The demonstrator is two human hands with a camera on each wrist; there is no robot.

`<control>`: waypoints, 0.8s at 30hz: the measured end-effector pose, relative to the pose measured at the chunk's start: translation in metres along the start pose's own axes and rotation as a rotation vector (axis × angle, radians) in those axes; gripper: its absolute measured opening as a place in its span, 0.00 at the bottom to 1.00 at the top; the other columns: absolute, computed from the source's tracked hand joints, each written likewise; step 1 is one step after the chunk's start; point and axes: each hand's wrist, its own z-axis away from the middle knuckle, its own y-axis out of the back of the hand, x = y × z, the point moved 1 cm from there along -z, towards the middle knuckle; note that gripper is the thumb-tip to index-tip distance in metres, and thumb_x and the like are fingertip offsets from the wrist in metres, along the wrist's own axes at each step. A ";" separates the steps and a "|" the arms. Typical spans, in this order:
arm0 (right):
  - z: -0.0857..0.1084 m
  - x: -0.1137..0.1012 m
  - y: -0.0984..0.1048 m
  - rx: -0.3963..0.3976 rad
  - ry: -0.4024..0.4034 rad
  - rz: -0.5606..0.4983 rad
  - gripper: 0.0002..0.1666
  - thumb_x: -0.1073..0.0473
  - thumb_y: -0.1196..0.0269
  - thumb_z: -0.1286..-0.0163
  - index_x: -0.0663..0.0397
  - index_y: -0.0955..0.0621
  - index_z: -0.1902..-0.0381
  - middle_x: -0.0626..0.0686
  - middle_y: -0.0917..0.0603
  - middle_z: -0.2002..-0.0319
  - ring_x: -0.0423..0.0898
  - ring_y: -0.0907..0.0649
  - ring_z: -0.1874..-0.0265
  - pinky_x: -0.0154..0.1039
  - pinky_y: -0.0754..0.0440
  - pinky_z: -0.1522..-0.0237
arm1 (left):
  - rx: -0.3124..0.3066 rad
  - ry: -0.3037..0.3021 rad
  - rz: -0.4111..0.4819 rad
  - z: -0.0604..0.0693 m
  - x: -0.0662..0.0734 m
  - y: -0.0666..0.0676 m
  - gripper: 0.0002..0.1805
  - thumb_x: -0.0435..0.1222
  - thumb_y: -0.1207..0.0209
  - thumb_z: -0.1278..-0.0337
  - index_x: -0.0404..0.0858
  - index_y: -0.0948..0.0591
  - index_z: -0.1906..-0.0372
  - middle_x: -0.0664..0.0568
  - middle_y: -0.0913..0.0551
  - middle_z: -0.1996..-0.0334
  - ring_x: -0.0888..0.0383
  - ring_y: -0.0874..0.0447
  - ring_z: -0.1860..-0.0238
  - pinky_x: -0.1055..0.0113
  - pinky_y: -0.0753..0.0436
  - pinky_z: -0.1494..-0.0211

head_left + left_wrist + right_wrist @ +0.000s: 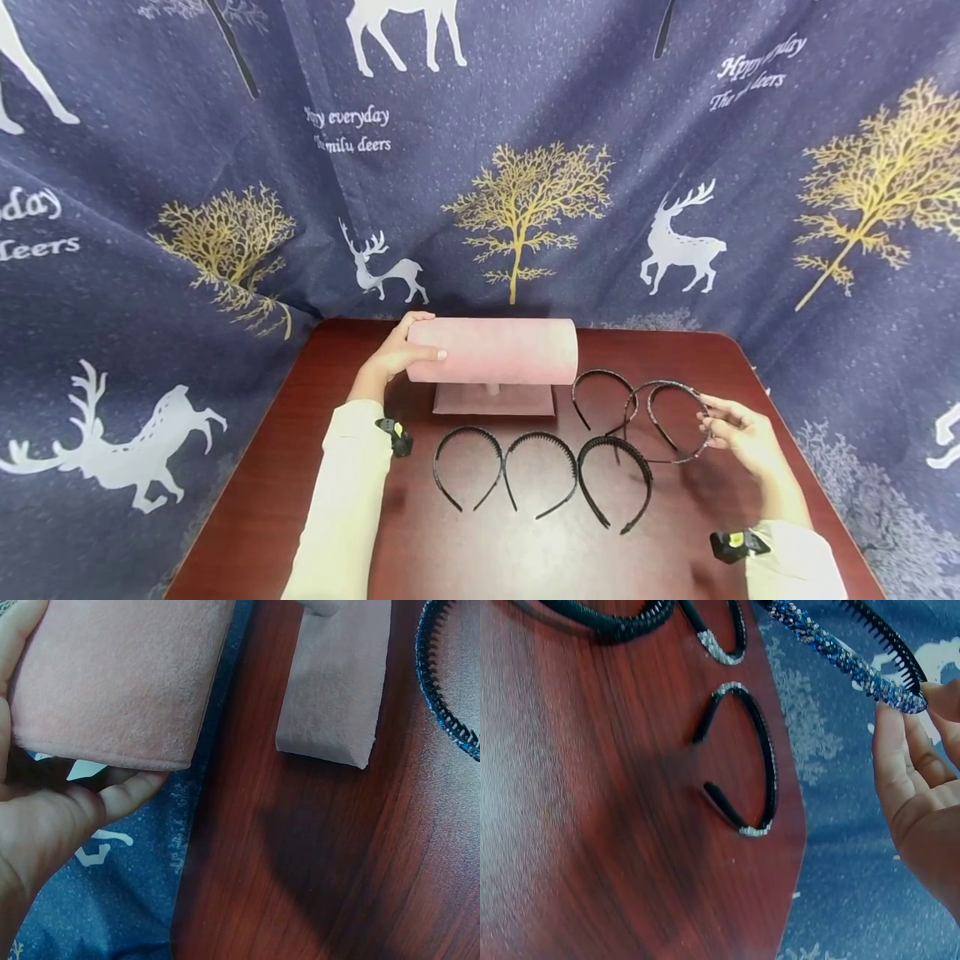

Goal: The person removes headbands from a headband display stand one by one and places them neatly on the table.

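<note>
My left hand [396,353] grips the left end of a plush pink roll [502,350], thumb across its front. In the left wrist view, some fingers curl round the end and under its edge. The roll sits on a short post over a flat pink base [493,402]. At the table's right side, my right hand [744,429] pinches a headband with thumb and fingertips. In the right wrist view this headband [840,654] has blue and silver glitter outside and comb teeth inside. It is held above another black headband [769,769] with silver trim, lying on the table.
Three dark toothed headbands, left [468,430], middle [540,435] and right [639,457], lie in a row before the stand. Another headband [604,372] lies right of the base. Behind the reddish-brown table [300,508] hangs a blue cloth [465,250] with deer and trees.
</note>
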 end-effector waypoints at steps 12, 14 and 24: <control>0.019 0.016 0.034 0.035 -0.086 0.050 0.22 0.69 0.43 0.34 0.65 0.27 0.42 0.51 0.15 0.63 0.41 0.16 0.68 0.35 0.20 0.76 | 0.006 -0.011 -0.001 0.000 -0.002 0.001 0.40 0.28 0.29 0.64 0.37 0.34 0.40 0.42 0.35 0.41 0.45 0.36 0.45 0.53 0.35 0.43; 0.024 0.014 0.037 0.039 -0.101 0.014 0.21 0.70 0.43 0.34 0.64 0.26 0.43 0.50 0.15 0.63 0.41 0.16 0.68 0.34 0.20 0.75 | 0.001 -0.013 0.003 -0.001 -0.002 0.002 0.41 0.28 0.29 0.64 0.36 0.35 0.40 0.42 0.35 0.41 0.45 0.36 0.45 0.53 0.34 0.43; 0.051 -0.050 0.010 -0.058 -0.196 0.095 0.18 0.68 0.44 0.35 0.44 0.17 0.52 0.46 0.15 0.65 0.37 0.18 0.68 0.31 0.24 0.79 | 0.003 -0.021 -0.008 -0.003 -0.004 0.002 0.42 0.28 0.29 0.65 0.34 0.35 0.39 0.43 0.36 0.39 0.46 0.38 0.42 0.52 0.37 0.41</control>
